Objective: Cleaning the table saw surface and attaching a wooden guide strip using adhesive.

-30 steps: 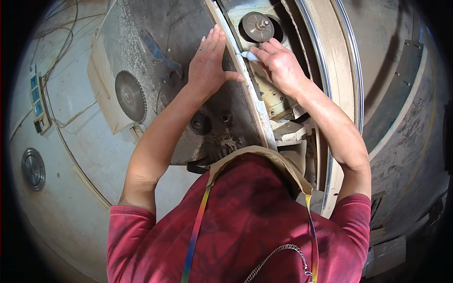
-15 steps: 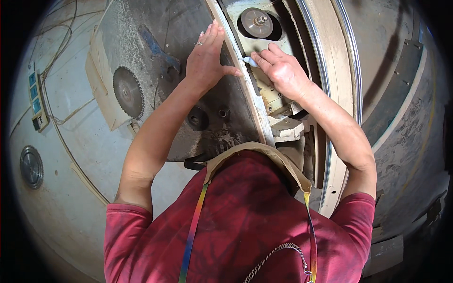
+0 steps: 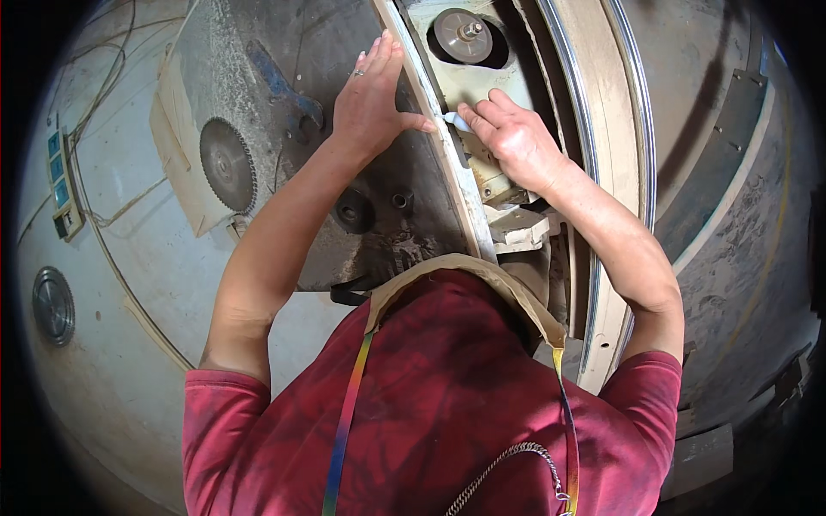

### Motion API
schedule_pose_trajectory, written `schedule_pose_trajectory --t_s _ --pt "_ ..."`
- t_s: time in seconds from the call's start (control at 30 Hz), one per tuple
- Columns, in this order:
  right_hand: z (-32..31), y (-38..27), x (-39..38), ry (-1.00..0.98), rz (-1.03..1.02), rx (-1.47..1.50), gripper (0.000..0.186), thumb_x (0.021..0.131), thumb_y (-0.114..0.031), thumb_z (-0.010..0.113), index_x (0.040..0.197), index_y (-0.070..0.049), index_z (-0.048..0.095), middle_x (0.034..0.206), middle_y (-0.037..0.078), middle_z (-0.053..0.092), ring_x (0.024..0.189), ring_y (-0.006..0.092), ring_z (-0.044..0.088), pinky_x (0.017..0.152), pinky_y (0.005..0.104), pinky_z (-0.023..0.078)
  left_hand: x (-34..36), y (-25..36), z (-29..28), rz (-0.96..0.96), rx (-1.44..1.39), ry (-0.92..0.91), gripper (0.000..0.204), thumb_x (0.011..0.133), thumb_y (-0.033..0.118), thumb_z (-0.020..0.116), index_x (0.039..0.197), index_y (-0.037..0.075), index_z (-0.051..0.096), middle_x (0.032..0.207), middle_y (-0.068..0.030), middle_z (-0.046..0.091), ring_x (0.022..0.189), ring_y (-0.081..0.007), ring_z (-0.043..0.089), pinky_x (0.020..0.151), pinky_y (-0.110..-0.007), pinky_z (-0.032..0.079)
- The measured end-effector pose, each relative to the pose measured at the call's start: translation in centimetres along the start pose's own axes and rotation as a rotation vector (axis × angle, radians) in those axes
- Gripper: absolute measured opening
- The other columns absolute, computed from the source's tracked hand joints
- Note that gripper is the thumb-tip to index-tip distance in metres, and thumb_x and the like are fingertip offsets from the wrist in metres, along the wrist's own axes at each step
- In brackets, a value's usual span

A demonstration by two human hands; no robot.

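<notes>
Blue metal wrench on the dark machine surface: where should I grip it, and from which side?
The blue metal wrench is probably best gripped mid-shaft from the person's left: its narrower shaft lies diagonally, clear of the bare left hand, while the wider forked end points toward that wrist.

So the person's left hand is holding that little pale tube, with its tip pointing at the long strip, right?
Not quite: the head view shows the right hand holding the little pale tube. Its tip does point at the long strip.
</notes>
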State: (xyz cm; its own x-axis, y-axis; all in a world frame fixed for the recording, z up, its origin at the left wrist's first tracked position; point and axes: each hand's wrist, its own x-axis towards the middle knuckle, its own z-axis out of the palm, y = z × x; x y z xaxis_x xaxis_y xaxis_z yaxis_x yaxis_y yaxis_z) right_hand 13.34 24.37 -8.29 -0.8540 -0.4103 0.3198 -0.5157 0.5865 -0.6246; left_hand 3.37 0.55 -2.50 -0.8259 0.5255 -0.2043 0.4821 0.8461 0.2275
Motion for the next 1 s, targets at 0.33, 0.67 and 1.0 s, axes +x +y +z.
schedule_pose_trajectory --t_s 0.33,0.67,1.0 --pt "-0.3 -0.7 -0.9 -0.047 0.018 -0.004 0.043 0.083 -0.005 0.069 0.124 0.007 0.07 0.099 0.01 0.065 0.1 0.027 0.065 0.072 0.0366 0.063 0.0 0.1 -0.1 -0.012 0.001 -0.007 0.127 0.055 0.041 0.101 0.158 -0.007 0.043 0.169 -0.0264 0.036 0.159 -0.0362 0.034 0.13 -0.044 0.032" --pt "-0.3 -1.1 -1.2 -0.025 0.035 0.005 0.047 0.081 -0.005 0.07 0.127 0.006 0.07 0.1 0.01 0.065 0.097 0.0273 0.064 0.073 0.0371 0.061 -0.1 -0.4 0.4 0.02 -0.001 0.026 0.126 0.055 0.042 0.1 0.157 -0.007 0.045 0.169 -0.0257 0.036 0.159 -0.0363 0.034 0.13 -0.044 0.034" --pt "0.3 -2.0 -3.6 -0.024 0.091 0.053 0.051 0.079 -0.005 0.077 0.13 0.003 0.071 0.099 0.01 0.065 0.091 0.028 0.062 0.073 0.0385 0.058 -0.2 -1.1 1.1 0.068 0.039 0.081 0.127 0.05 0.049 0.1 0.152 -0.007 0.05 0.164 -0.0277 0.044 0.156 -0.0363 0.04 0.129 -0.046 0.036"
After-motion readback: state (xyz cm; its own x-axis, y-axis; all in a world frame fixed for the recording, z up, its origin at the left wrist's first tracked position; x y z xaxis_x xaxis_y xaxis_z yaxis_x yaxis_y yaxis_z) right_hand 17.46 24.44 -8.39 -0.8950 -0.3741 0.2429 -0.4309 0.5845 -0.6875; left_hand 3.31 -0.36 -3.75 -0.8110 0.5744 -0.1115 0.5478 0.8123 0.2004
